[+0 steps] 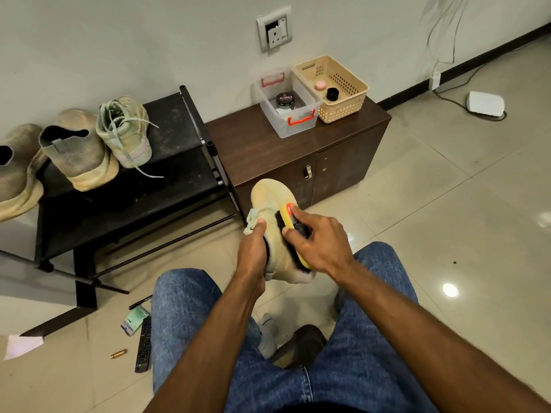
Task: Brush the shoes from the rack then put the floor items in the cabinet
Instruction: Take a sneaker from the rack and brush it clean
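Observation:
My left hand [253,251] grips a beige shoe [272,201] at its opening, holding it in the air above my knees with the toe pointing away. My right hand [320,241] holds a yellow shoe brush [288,217] with black bristles pressed against the shoe's right side. On top of the black shoe rack [176,180] at the left stand three more worn beige shoes [125,132]. The brown cabinet [298,144] beside the rack has its doors closed. On the floor at lower left lie a black remote [144,344], a small green packet [134,320], a pen [140,302] and a brass-coloured tube [118,354].
A clear box with red handles [286,114] holding a polish tin and a tan basket [334,87] stand on the cabinet top. A white device [484,103] with a cable lies on the floor at the right. White paper [24,345] lies at far left.

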